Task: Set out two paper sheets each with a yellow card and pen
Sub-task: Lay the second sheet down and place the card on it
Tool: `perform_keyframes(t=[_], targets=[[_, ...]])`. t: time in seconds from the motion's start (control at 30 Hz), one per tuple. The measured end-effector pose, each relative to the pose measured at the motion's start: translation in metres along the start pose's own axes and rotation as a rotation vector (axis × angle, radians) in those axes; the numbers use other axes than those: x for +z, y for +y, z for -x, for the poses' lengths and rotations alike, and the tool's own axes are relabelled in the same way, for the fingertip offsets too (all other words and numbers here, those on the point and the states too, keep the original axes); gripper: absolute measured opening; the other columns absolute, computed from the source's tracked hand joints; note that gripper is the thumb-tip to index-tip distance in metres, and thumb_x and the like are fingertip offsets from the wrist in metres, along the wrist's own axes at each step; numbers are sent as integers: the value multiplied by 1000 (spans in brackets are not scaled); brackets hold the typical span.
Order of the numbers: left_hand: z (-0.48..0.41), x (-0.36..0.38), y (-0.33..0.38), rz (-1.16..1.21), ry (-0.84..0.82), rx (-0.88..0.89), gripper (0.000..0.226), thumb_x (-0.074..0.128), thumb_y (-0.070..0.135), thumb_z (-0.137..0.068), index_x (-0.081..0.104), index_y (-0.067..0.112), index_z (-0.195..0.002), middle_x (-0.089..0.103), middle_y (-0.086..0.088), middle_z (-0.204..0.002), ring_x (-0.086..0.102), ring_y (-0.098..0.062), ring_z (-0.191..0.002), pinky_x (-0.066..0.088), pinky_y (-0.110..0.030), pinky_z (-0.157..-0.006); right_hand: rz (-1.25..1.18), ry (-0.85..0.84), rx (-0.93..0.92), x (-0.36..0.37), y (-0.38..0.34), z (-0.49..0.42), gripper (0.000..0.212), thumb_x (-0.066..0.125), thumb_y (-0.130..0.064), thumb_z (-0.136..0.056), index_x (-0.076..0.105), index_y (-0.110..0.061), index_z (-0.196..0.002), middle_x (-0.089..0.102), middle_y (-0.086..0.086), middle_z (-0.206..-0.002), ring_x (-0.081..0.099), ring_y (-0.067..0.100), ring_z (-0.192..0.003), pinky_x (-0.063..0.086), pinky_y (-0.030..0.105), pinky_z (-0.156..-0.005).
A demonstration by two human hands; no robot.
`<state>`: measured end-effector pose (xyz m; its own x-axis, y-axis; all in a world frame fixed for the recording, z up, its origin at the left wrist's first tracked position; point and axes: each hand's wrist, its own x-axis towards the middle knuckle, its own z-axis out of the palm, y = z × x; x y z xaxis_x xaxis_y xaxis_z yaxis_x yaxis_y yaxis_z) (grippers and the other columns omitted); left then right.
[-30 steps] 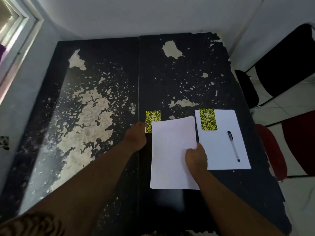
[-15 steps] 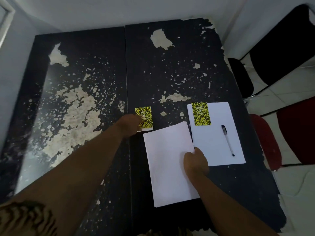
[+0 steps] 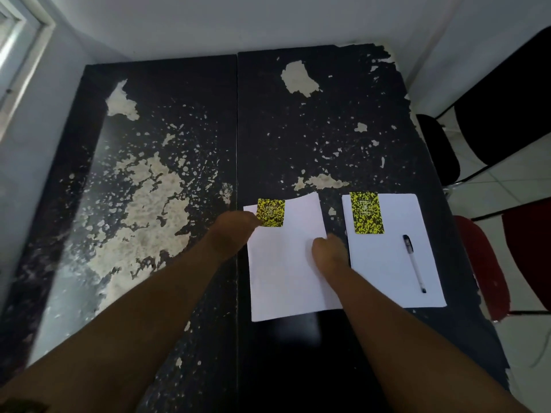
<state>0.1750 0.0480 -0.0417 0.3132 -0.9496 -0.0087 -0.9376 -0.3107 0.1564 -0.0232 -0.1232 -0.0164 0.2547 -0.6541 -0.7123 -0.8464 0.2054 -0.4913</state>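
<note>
Two white paper sheets lie side by side on the dark table. The right sheet [image 3: 396,263] carries a yellow-and-black card [image 3: 366,212] at its top left and a black-capped pen [image 3: 413,263] on its right half. The left sheet [image 3: 283,269] has a second yellow card [image 3: 271,212] on its top left corner. My left hand [image 3: 232,234] pinches that card's lower left edge. At the left sheet's right edge, my right hand [image 3: 329,254] grips the paper. No second pen is in view.
The black table [image 3: 179,204] has large patches of peeled, pale surface and a seam down its middle. Walls close in behind and to the left. A black chair [image 3: 489,129] and a red chair [image 3: 489,263] stand along the table's right edge.
The left sheet has slid up and straightened beside the right sheet. The yellow card held by my left hand now lies on the sheet's top left corner instead of on the bare table.
</note>
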Motion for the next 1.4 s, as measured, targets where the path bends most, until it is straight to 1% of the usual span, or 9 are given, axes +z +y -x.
perform_keyframes(t=[0.07, 0.17, 0.23, 0.33, 0.4, 0.57, 1.03, 1.23, 1.4], targets=[[5, -1, 10, 74, 11, -40, 22, 83, 7, -81, 81, 8, -103, 80, -13, -98, 78, -33, -80, 65, -44, -71, 13, -19, 14, -2, -10, -2, 38, 44, -14, -100, 60, 0, -132, 62, 20, -135, 59, 36, -126, 47, 35, -92], [8, 3, 22, 216, -34, -225, 44, 73, 41, -90, 72, 17, -126, 73, -8, -124, 67, -28, -113, 57, -47, -97, 62, -38, -38, 0, -9, 0, 38, 47, -5, -103, 59, 1, -139, 59, 20, -144, 54, 33, -136, 45, 35, -108], [3, 7, 25, 232, -88, -379, 69, 61, 60, -90, 52, 21, -146, 58, -7, -143, 53, -28, -130, 50, -50, -107, 85, -71, -33, 3, -1, -2, 38, 47, -1, -104, 59, 1, -140, 58, 19, -146, 54, 33, -138, 44, 34, -109], [-10, 11, 27, 298, -124, -646, 85, 64, 59, -90, 32, 17, -157, 38, -14, -152, 40, -34, -138, 44, -52, -112, -26, 23, 1, 11, 17, -7, 33, 48, -9, -98, 68, 0, -124, 69, 17, -128, 62, 32, -105, 45, 31, -86], [-18, 15, 26, 363, -126, -717, 79, 70, 53, -89, 41, 13, -151, 43, -17, -148, 46, -35, -135, 44, -50, -112, -20, 42, -31, 14, 21, -6, 30, 50, -15, -94, 70, -5, -114, 72, 13, -118, 60, 26, -93, 44, 30, -82], [-23, 29, 31, 582, -105, -766, 62, 87, 35, -78, 57, 12, -127, 73, -12, -105, 70, -29, -100, 58, -42, -88, 48, 84, -155, 11, 23, -3, 21, 58, -12, -92, 71, -10, -109, 75, 5, -112, 59, 18, -90, 44, 25, -81], [-38, 28, 60, 672, -91, -774, 67, 89, 23, -77, 53, 15, -133, 70, -10, -113, 69, -26, -101, 61, -40, -87, 188, 107, -223, -18, 36, -36, 19, 67, -13, -91, 70, -11, -109, 75, 6, -110, 70, 27, -103, 45, 24, -79], [-15, 16, 62, 652, -20, -748, 54, 79, 21, -88, 53, 13, -135, 62, -7, -121, 64, -23, -107, 55, -32, -90, 539, 328, -457, -7, 39, -23, 56, 74, -20, -84, 54, -22, -136, 58, 7, -129, 60, 28, -117, 59, 41, -81], [25, 9, 56, 548, -9, -776, 32, 74, 21, -88, 59, 19, -117, 62, -2, -112, 61, -22, -103, 51, -32, -84, 407, 136, -578, 11, 27, -1, 51, 70, -24, -86, 54, -27, -134, 53, 3, -131, 52, 26, -126, 57, 43, -93]])
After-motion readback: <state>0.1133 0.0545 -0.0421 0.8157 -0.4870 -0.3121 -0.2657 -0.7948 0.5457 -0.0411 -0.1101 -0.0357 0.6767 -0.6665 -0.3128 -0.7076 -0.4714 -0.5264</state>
